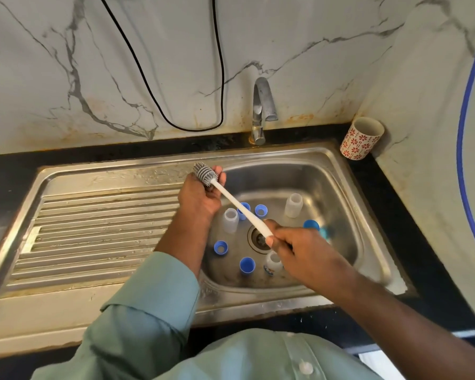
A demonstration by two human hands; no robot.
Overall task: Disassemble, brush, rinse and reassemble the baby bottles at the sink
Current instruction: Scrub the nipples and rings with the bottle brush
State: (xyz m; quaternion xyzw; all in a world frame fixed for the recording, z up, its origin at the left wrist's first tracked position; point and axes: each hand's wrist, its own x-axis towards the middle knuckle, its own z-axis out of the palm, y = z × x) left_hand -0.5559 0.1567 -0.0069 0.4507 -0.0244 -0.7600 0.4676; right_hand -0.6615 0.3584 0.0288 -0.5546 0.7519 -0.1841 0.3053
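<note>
Your right hand [299,242] grips the brush [236,201] handle's low end; its long axis slants up-left to the bristle head, which your left hand [200,192] fingers cup.

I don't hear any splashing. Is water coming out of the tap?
No, the tap shows no stream below its spout, and both hands hold the bottle brush above the sink.

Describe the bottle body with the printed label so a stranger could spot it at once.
Look into the steel sink basin, then to the drain at its middle. Just nearside of the drain, partly under the right hand, stands the labelled bottle. Unlike the two plain bottles, it bears a coloured print.
</note>
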